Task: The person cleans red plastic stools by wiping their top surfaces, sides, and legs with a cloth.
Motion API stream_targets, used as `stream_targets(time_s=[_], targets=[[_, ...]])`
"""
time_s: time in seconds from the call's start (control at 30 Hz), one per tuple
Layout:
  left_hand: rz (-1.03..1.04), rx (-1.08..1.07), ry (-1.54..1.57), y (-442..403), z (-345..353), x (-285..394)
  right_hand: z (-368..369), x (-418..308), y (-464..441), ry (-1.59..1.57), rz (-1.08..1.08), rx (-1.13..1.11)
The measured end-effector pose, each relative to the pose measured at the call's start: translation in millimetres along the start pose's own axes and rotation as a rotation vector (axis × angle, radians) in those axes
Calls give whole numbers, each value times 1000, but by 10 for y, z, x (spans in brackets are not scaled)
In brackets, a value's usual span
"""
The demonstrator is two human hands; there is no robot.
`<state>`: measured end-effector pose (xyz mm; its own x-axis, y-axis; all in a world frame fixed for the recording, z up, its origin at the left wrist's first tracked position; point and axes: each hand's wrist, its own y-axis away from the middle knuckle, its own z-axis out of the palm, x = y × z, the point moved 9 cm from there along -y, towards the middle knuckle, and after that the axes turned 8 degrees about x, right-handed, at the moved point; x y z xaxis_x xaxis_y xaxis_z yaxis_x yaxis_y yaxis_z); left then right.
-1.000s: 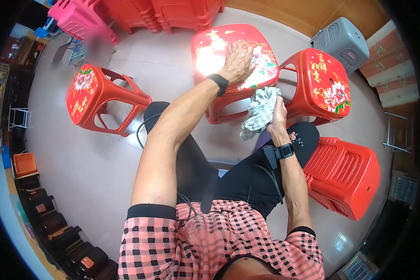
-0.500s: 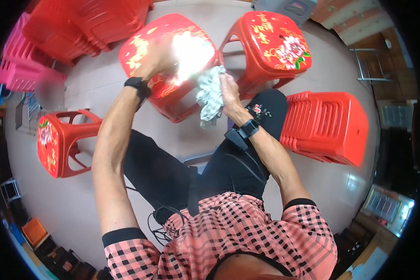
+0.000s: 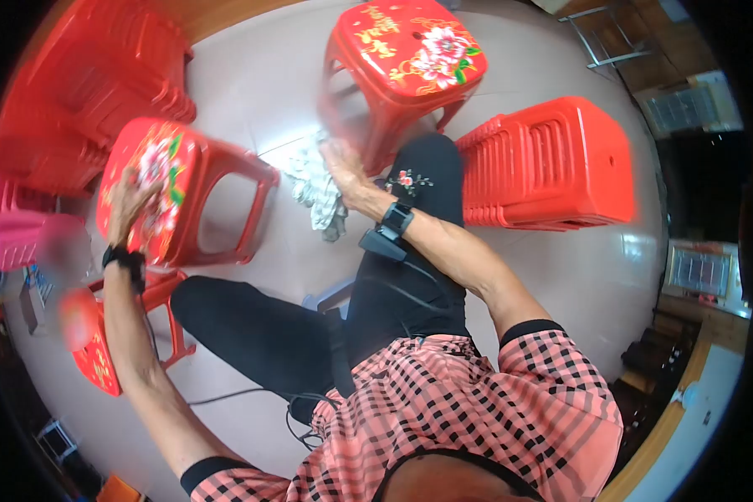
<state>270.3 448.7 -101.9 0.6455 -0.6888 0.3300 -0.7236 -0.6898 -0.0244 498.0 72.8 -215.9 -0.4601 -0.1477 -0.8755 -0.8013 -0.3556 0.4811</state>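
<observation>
My left hand (image 3: 132, 199) rests on the seat of a red plastic stool (image 3: 146, 155) with a printed flower, its fingers spread over the print. The stool's legs show to the right of the seat. A pale, patterned cloth (image 3: 316, 188) hangs crumpled from my right hand (image 3: 345, 174), which is closed on it and slightly blurred. Just beyond that hand stands another flowered red stool (image 3: 406, 54). Between my hands lies a stretch of tiled floor.
A stack of red stools (image 3: 544, 163) lies on its side at my right. Further red stools (image 3: 109, 67) are stacked at upper left, near pink ones (image 3: 12, 238). Another flowered stool (image 3: 96, 351) stands at lower left. A cable (image 3: 226, 393) runs beside my leg.
The stool under my left hand has shifted left and closer, and that hand has gone with it. My right hand has moved left and slightly down with the cloth. The view has turned.
</observation>
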Motion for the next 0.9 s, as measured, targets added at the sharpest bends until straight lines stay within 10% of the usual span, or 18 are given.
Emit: stream_targets(time_s=[0.27,0.53,0.9], targets=[[-204,-66,-71,459,-198,-1362,2,-115,83,79,-126,-7],[31,173,96,308,10,-221,-99,-261,43,57,-214,-34],[-22,-261,-261,335,233,506,-1065,-534,44,-82,-246,365]])
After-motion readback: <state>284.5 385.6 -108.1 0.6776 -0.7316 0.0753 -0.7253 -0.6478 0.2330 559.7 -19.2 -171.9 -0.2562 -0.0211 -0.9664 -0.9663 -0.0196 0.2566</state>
